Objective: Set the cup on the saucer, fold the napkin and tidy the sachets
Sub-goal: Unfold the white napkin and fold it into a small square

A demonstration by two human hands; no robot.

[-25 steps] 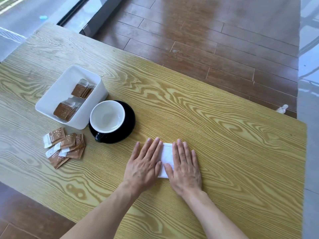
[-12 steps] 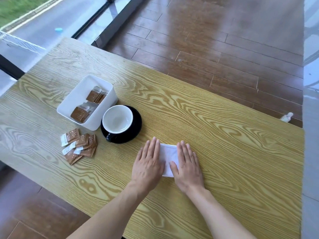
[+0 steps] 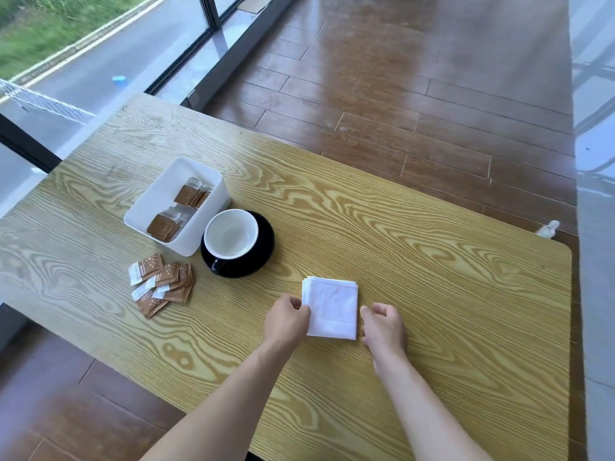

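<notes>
Single head-worn wide-angle view, looking forward and steeply down over the table [image 3: 432,277], near its front edge, floor beyond, window at upper left.

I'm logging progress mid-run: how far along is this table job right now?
Done: the cup sits on the black saucer. In hand: the napkin lies folded into a small rectangle, with the left hand pinching its left edge and the right hand curled at its right edge, contact unclear. Left: a loose pile of sachets lies on the table beside the white box, which already holds some.
</notes>
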